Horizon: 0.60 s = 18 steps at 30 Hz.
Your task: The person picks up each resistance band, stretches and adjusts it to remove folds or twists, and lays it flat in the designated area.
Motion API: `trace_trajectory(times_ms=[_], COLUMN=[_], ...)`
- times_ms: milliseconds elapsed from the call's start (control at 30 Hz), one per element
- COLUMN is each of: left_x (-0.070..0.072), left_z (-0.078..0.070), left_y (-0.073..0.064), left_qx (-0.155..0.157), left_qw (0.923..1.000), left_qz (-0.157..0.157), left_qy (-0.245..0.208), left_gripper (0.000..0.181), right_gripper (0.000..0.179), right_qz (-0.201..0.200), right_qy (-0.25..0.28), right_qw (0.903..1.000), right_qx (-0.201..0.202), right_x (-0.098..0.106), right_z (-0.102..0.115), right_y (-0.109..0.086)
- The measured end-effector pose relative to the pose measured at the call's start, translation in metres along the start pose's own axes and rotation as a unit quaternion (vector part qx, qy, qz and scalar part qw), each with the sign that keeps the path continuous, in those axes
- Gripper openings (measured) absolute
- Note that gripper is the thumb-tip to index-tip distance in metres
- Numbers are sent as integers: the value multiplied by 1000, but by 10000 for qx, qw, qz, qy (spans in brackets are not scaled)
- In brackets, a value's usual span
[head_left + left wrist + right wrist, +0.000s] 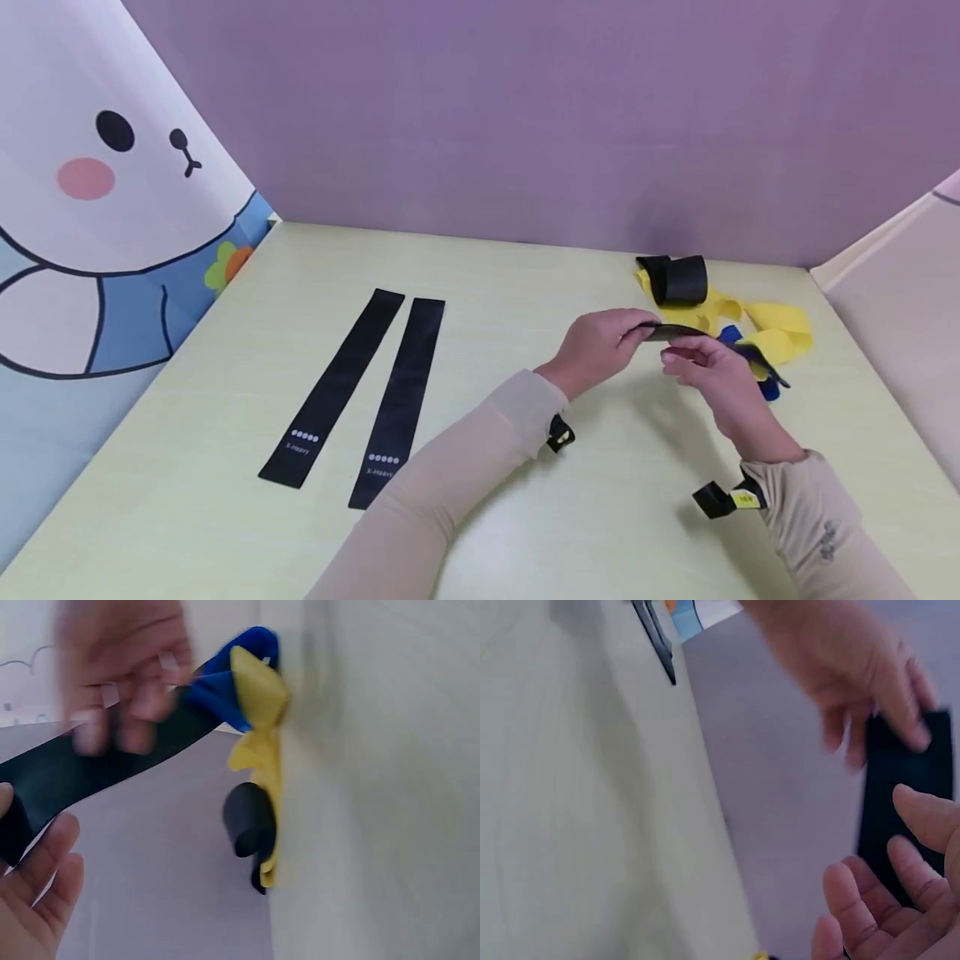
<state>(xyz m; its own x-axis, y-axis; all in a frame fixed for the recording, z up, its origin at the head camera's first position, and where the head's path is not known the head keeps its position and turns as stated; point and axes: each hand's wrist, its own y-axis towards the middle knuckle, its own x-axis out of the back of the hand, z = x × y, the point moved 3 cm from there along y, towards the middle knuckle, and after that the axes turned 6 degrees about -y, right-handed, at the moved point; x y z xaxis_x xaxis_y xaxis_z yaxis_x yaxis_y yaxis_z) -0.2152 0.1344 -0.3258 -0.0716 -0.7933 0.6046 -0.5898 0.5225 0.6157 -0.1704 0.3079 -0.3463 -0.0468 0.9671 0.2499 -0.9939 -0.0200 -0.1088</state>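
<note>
My left hand (596, 346) pinches one end of a black resistance band (667, 332) between thumb and fingers, holding it raised over the table. From there the band slopes down to the right, over the pile of coloured bands. Beside its middle is my right hand (723, 387), fingers loosely bent. In the right wrist view, that hand's thumb and fingers lie in front of the black band (907, 772), spread apart. Two more black resistance bands (341, 379) marked X-Heavy lie flat to the left, the nearer end of one partly hidden by my left sleeve.
At the back right, yellow bands (783, 329) lie heaped with a curled black band (686, 281) and a blue band (769, 389). A purple backdrop (480, 125) rises behind the pale table (525, 275). Printed panels flank it. Small black straps hang from both wrists.
</note>
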Motion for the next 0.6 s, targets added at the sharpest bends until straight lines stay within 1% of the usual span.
trace_trajectory(times_ms=[33, 67, 100, 167, 200, 233, 267, 300, 367, 400, 433, 467, 500, 533, 600], left_x=[3, 6, 9, 16, 20, 23, 27, 30, 35, 38, 41, 43, 46, 49, 56], left_z=[0, -1, -1, -1, -1, -1, -1, -1, -2, -3, -3, -3, -3, -2, -2], left_y=[1, 2, 3, 5, 5, 5, 5, 5, 5, 5, 5, 5, 4, 3, -1], left_qx=[-30, -19, 17, 146, 216, 268, 302, 292, 230, 169, 108, 46, 8, -16, -98], left_qw=[10000, 9998, 9995, 9984, 9976, 9969, 9959, 9952, 9940, 9934, 9927, 9917, 9906, 9897, 9881], left_qz=[-59, -117, -176, -290, -339, -385, -445, -504, -605, -664, -721, -784, -834, -864, -872], left_qy=[-67, -163, -261, -453, -560, -639, -721, -785, -879, -918, -964, -1014, -1080, -1141, -1262], left_gripper=[18, 18, 18, 17, 17, 17, 17, 17, 17, 16, 16, 16, 16, 15, 15], right_gripper=[20, 33, 43, 61, 62, 60, 53, 48, 51, 52, 56, 58, 57, 55, 44], right_qz=[24, 103, 191, 429, 581, 736, 895, 1032, 1294, 1359, 1400, 1392, 1317, 1222, 972], right_qy=[-51, 36, 247, 898, 1298, 1804, 2380, 2903, 3786, 4187, 4506, 4758, 4940, 5073, 5283], right_qw=[10000, 9999, 9994, 9947, 9894, 9802, 9664, 9504, 9151, 8960, 8793, 8652, 8553, 8478, 8360], right_qx=[-58, -118, -178, -268, -308, -359, -390, -429, -505, -577, -651, -749, -844, -941, -1119], right_x=[2, 3, 5, 7, 8, 9, 10, 12, 15, 17, 19, 20, 21, 22, 22], right_z=[-2, -5, -8, -14, -17, -21, -24, -27, -31, -33, -34, -35, -36, -37, -38], right_y=[1, 3, 5, 10, 12, 14, 16, 18, 20, 22, 23, 24, 25, 25, 25])
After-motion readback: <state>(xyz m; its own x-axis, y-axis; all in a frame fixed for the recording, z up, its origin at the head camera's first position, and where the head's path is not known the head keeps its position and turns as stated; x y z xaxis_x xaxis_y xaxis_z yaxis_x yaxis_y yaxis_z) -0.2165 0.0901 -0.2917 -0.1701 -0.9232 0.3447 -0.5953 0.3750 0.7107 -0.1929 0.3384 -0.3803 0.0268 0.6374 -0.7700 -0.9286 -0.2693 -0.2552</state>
